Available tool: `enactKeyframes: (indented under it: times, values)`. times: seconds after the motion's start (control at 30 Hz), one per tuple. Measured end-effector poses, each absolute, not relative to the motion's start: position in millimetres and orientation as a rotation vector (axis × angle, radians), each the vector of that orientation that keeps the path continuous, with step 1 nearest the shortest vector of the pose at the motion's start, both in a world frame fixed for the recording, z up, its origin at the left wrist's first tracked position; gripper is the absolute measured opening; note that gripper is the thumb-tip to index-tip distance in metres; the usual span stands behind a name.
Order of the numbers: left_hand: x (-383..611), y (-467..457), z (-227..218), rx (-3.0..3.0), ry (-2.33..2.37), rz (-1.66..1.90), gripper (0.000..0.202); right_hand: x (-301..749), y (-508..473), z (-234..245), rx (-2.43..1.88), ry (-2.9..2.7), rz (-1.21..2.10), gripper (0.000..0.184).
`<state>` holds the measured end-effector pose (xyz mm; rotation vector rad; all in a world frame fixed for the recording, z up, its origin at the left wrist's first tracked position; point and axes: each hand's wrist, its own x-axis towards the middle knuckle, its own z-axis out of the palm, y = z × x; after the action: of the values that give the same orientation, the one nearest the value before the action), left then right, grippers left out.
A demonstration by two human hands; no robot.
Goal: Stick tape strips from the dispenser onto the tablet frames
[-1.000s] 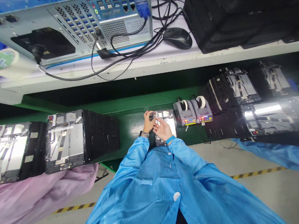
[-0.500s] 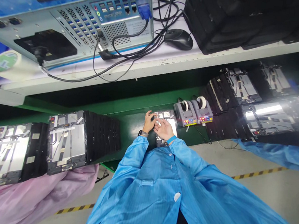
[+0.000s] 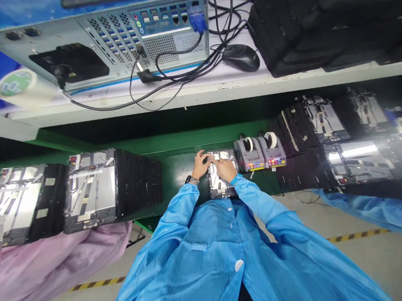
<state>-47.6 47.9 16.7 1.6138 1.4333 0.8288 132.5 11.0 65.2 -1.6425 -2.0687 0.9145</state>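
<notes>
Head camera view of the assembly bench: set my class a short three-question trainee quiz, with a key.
1. True or false: the left hand has a wristwatch on its wrist.
2. What stands beside the panel under the right hand? A) two tape dispensers B) a soldering iron C) a keyboard
3. Fill in the blank: the computer mouse is ____.

Key: 1 true; 2 A; 3 black.
</notes>
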Motion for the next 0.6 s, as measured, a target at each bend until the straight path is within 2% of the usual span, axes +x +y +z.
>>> enactKeyframes:
  times: [0.1, 0.23, 0.3, 0.4, 0.53, 0.6]
  values:
    - [-47.6, 48.6, 19.0, 1.603, 1.44, 0.807, 0.016, 129.3, 17.6, 63.9, -1.656, -2.18, 0.851, 0.061]
    - [-46.1, 51.7, 20.8, 1.636, 1.448, 0.826, 0.013, 139.1, 16.7, 71.4, -1.633, -2.216, 0.828, 0.046]
    - [-45.2, 55.0, 21.6, 1.662, 1.443, 0.827, 0.014, 153.0, 3.3, 73.1, -1.702, -2.128, 0.718, 0.042]
    - [-44.1, 55.3, 23.1, 1.678, 1.424, 0.859, 0.016, 175.9, -36.6, 62.7, -1.915, -1.835, 0.556, 0.047]
    - [-39.2, 20.8, 20.5, 1.446, 1.535, 0.967, 0.052, 191.1, -94.8, 32.5, -2.094, -1.494, 0.762, 0.053]
    - [-34.5, -12.3, 17.2, 1.295, 1.59, 0.883, 0.067, 189.5, -112.5, 22.3, -2.09, -1.38, 0.902, 0.054]
